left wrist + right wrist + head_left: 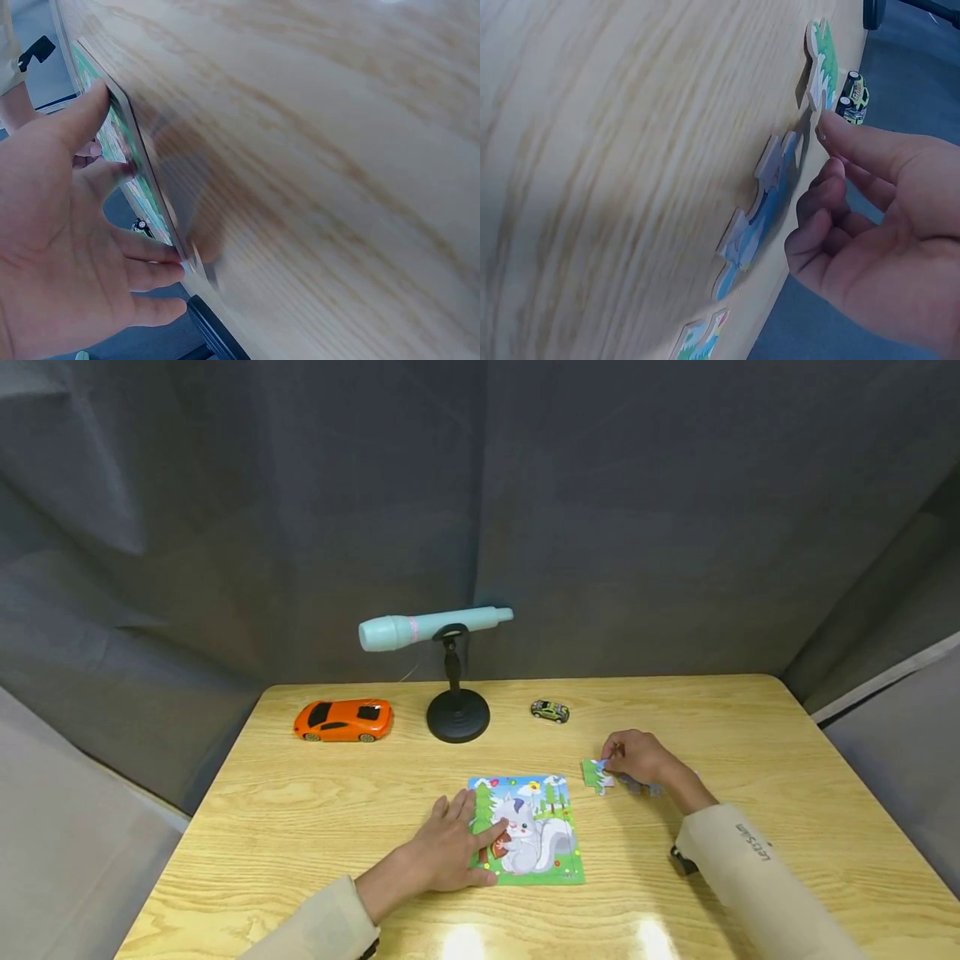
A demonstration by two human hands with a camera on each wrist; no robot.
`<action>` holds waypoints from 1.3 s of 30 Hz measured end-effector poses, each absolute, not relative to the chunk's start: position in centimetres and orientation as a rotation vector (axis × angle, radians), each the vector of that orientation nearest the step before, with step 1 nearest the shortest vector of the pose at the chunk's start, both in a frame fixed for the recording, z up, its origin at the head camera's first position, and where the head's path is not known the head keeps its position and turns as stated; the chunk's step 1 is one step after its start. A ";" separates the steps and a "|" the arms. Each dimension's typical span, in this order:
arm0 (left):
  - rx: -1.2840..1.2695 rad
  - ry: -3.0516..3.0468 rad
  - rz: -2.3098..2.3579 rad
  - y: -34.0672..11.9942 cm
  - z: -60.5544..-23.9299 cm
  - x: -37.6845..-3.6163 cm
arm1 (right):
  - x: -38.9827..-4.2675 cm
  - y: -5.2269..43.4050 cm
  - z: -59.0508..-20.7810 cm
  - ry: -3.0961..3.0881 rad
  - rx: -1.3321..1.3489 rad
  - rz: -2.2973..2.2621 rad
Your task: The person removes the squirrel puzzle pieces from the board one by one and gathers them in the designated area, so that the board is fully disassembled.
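A square jigsaw puzzle [564,870] with a white squirrel picture lies on the table. My left hand [450,847] rests on its left side, fingers spread and fairly straight. In the left wrist view the thumb and fingers of that hand [71,217] reach along the puzzle's edge. To the right of the puzzle, my right hand [637,756] pinches a green-and-white puzzle piece [595,772] between thumb and finger. The right wrist view shows this piece [826,64] gripped at its near end. Beneath that hand lie a blue-and-grey piece [759,221] and a green one [697,341].
Along the back of the wooden table [300,827] stand an orange toy car [343,720], a light-blue toy microphone [435,627] on a black stand [458,718], and a small green toy car [551,711]. Dark cloth [600,527] hangs behind the table.
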State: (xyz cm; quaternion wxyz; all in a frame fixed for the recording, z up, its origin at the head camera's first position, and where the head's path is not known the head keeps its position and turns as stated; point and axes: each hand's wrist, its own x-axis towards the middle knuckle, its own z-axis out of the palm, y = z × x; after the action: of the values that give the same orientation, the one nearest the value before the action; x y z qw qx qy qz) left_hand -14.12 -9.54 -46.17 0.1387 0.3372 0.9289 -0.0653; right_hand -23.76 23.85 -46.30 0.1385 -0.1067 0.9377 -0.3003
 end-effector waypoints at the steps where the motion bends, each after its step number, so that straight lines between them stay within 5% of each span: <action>1: 0.975 2.686 -0.191 -9.5 -46.2 -14.1 | -23.7 23.9 -46.3 2.709 -0.314 -0.860; 39: 1.239 2.642 -0.048 -8.7 -45.6 -14.6 | -19.8 18.3 -45.5 2.328 -0.598 -1.184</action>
State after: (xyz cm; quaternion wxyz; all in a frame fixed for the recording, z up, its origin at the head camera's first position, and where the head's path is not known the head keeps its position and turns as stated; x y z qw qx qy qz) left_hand -14.60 -8.68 -45.62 0.1114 0.4218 0.8997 -0.0162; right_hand -19.79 18.29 -45.47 0.2291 -0.2172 0.8458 -0.4300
